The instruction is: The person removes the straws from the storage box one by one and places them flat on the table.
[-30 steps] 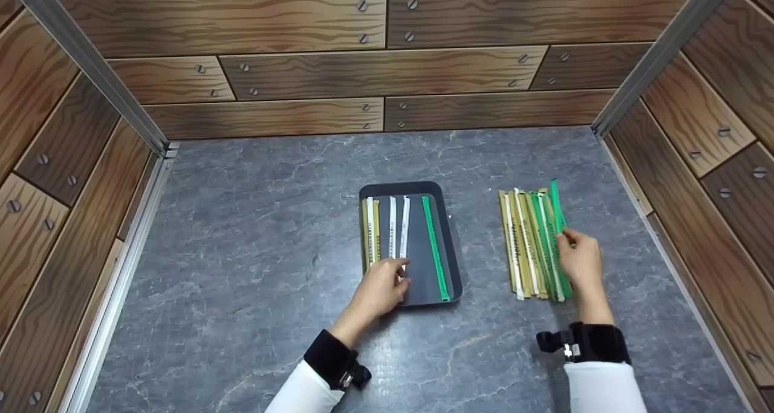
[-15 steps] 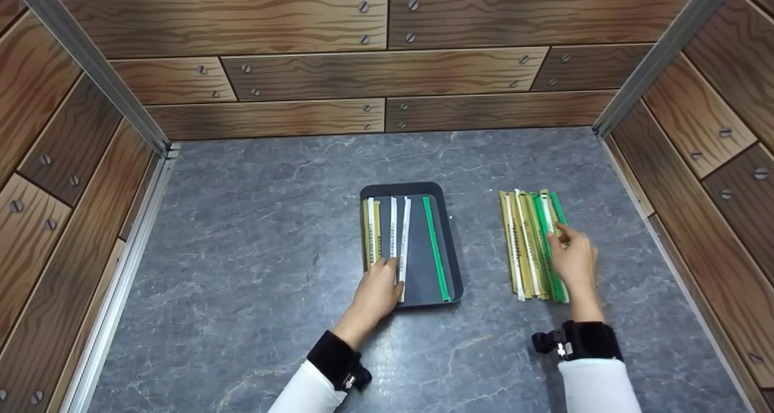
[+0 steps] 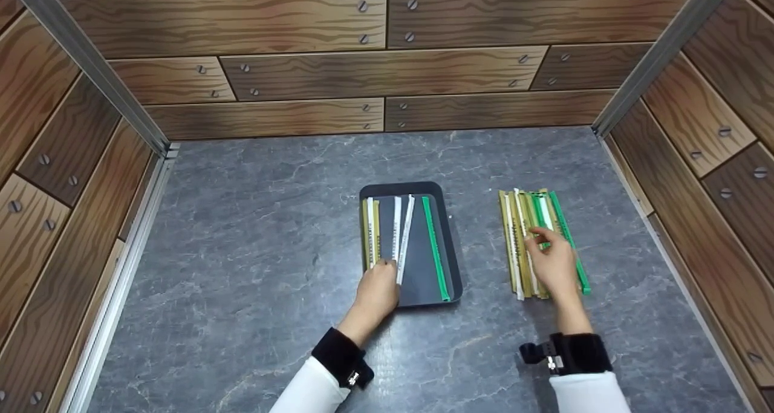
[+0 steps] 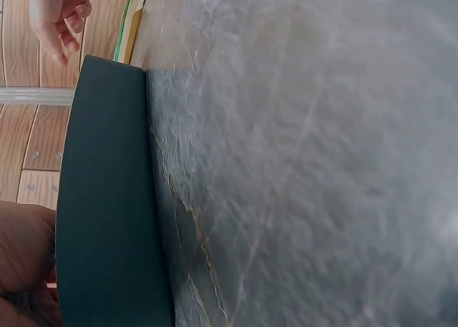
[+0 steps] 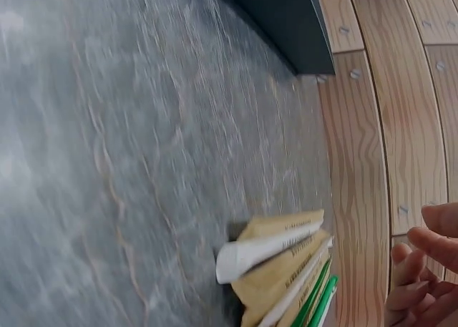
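Observation:
In the head view, my left hand is over the near left part of a dark tray. Its curled fingers pinch white paper-wrapped straws near their lower ends; whether one or both is partly hidden. Yellow-brown and white wrapped straws lie along the tray's left side, and one green wrapped straw along its right. My right hand hovers over a row of mixed wrapped straws, fingers loosely bent. Nothing shows between the right hand's fingers in the right wrist view.
Grey marbled tabletop surrounds the tray and the straw row. Wood-patterned panels stand at the back and both sides. The outer wall of the tray fills much of the left wrist view's left side.
My right hand let go of the green straw at the row's right edge and moved left. My left hand closed on the white straws, whose lower ends drew together while their tops shifted right.

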### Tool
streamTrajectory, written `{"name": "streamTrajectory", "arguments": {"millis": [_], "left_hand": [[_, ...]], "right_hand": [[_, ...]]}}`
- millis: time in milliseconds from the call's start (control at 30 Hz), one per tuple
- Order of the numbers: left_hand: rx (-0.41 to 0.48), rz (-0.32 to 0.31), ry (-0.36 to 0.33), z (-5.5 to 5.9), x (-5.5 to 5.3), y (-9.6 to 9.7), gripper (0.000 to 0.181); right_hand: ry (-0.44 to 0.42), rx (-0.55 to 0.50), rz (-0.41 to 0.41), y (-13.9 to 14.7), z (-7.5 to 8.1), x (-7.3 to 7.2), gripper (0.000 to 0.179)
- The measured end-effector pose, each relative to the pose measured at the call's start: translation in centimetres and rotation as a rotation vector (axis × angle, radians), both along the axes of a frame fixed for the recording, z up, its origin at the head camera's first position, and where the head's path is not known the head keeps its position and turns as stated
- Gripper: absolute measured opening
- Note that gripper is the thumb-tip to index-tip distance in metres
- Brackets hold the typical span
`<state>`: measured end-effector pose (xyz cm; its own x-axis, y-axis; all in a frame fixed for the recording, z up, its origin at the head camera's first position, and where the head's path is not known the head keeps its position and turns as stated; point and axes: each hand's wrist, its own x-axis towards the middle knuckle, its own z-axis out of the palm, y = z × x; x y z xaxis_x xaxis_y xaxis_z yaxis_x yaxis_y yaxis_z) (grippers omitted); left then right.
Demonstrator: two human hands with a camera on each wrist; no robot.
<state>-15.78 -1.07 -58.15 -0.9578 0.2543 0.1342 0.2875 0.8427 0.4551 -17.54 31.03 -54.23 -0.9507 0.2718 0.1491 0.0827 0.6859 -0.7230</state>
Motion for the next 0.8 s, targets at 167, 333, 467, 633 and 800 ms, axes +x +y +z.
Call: {"name": "streamTrajectory", "arguments": {"millis": [167,333,467,633,800], "left_hand": [[-0.043,0.010,0.021,0.1,0.1,0.1,0.015],[-0.068,0.014,0.013,0.1,0.2,0.2,0.017],[-0.076,0.015,-0.010,0.1,0.2,0.3,0.017],[-0.091,0.002,0.044,0.0,0.1,0.2,0.009],[-0.085,0.015,0.095,0.2,0.1,0.1,0.011]], "right_hand": [[0.047,-0.005,0.037,-0.8,-0.7,0.1,0.025],[0.064,-0.033,0.054,-1.2,-1.4,0.1,0.023],[0.076,-0.043,0.063,-1.4,-1.8,0.2,0.022],[0.075,-0.045,0.068,-1.6,-1.8,0.4,0.022],[0.073,-0.035,0.072,-1.9,-1.6,0.4,0.020]]}}
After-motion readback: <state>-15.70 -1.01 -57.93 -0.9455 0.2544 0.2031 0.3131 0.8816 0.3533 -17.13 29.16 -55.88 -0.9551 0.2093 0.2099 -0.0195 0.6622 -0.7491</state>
